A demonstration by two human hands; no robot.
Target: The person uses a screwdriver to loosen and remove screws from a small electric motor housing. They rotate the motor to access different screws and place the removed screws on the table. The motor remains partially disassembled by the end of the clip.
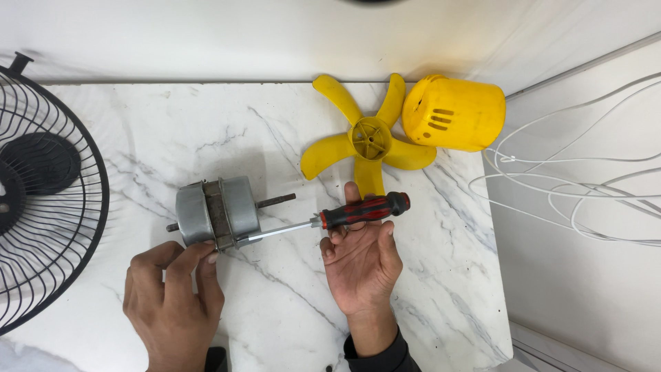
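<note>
On the marble worktop (289, 131), grey fan motor (219, 211) steadied by left hand (172, 296) fingers closed on its near edge, right hand (361, 258) open-palmed cradling red-black screwdriver (344, 215), tip touching motor, yellow fan blade (368, 141) beyond it.

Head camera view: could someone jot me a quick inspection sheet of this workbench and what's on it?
Surface: white marble-patterned tabletop, a few dark specks near the front edge.
Job's things: grey fan motor lying on its side; red-and-black screwdriver, tip at the motor's seam.
Clutter: yellow fan blade and yellow motor cover, touching at the back.
Hands: left hand steadies the motor; right hand, palm up, fingers loosely cradling the screwdriver handle.
Cables: white cable looped off the table's right side.
Surroundings: black wire fan guard at left; white wall behind.
</note>
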